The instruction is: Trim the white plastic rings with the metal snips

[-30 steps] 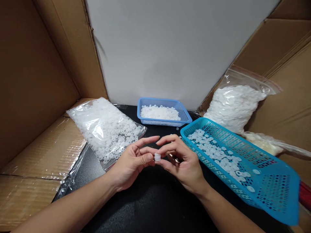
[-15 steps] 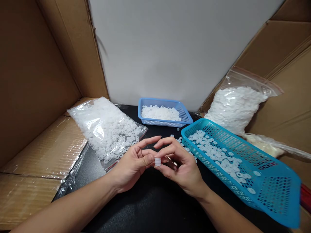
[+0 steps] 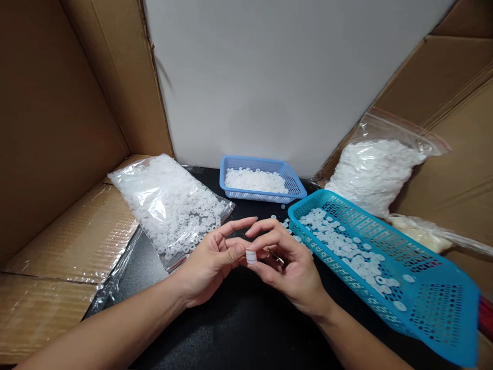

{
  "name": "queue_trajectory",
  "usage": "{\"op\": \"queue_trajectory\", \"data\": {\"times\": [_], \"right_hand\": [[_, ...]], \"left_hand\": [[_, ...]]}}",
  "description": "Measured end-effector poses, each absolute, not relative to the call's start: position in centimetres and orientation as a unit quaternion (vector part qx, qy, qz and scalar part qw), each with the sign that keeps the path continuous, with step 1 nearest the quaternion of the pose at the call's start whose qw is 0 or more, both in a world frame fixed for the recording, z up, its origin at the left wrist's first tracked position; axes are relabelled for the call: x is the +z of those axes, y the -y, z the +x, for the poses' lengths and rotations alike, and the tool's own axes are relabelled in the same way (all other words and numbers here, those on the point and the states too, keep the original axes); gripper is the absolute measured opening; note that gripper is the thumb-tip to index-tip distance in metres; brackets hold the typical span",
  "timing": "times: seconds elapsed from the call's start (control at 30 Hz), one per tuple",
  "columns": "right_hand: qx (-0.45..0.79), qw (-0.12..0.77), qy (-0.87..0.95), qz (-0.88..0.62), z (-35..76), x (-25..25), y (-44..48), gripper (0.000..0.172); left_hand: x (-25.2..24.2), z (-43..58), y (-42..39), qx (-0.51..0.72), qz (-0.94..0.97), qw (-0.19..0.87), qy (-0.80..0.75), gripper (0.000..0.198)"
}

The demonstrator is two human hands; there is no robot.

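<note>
Head view: two bare hands meet over a black table, a short stack of white discs between their fingertips.
Right hand: grip narrow, holding the stack with the thumb beneath and a finger above; shiny metal pieces show inside the curled fingers.
Left hand: thumb tip at the stack's left side, forefinger stretched out above; whether this grip pinches the stack cannot be told.
Bag of white rings: lying left of the grip and farther back.
Light-blue basket: beyond the grip, near the white panel, with small white rings inside.
Turquoise basket: right of the grip, set at a slant, with white discs scattered along its floor.
Loose discs: on the table, just behind the right hand.
Zip bag: far right of the grip, behind the turquoise basket, filled with white pieces.
</note>
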State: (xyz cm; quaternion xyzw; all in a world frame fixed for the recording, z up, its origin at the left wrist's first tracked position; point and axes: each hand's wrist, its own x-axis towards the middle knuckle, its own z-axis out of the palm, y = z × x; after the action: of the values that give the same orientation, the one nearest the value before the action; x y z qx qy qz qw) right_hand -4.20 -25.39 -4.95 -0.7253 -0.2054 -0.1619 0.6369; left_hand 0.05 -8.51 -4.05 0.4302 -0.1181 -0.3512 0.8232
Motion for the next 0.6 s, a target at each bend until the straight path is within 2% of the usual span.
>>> {"op": "queue_trajectory", "data": {"times": [0.23, 0.6], "right_hand": [[-0.157, 0.637, 0.213, -0.724, -4.02, -5.21, 25.22, 0.014], [-0.138, 0.647, 0.199, -0.723, -4.17, -5.19, 25.23, 0.010]], "left_hand": [[-4.02, 0.13, 8.45, -0.330, 0.427, 0.833, 0.121, 0.047], [-4.25, 0.10, 8.37, -0.344, 0.424, 0.826, 0.141, 0.050]]}}
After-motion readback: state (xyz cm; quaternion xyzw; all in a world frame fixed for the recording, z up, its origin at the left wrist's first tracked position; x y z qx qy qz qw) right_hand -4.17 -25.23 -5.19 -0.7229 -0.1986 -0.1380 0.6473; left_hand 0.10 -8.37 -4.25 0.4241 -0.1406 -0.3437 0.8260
